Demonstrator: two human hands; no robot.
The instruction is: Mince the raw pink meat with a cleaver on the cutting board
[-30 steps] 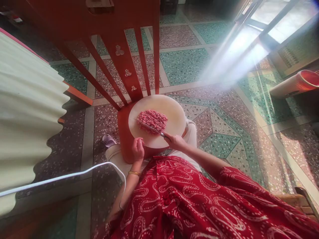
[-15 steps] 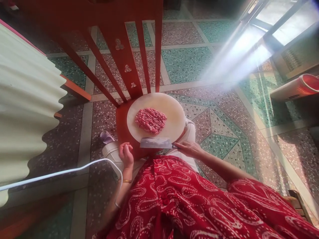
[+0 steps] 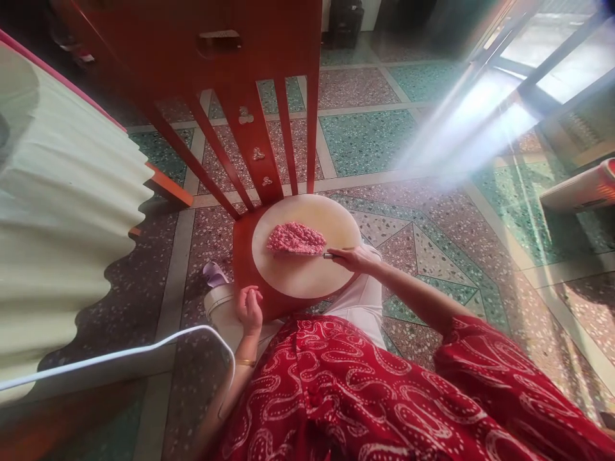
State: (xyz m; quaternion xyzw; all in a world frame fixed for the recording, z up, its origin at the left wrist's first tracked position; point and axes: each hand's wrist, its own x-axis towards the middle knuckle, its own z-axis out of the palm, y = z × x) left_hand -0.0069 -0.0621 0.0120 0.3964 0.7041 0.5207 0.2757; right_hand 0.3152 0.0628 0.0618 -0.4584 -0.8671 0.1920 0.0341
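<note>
1. Because control seems needed, the right hand [image 3: 354,258] wraps the knife [image 3: 329,255] at the meat [image 3: 295,237].
2. The meat lies on the board [image 3: 331,275], on the chair [image 3: 243,250], probably for reach.
3. The left hand [image 3: 250,307], curled, seemingly empty, is apart.

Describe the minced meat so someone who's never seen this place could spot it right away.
Find the slatted red wooden chair, then the round, pale board on it. On that board, left of the right hand gripping a knife handle, sits the minced meat. It is the pink, lumpy heap, rough where the board around it is smooth.
</note>
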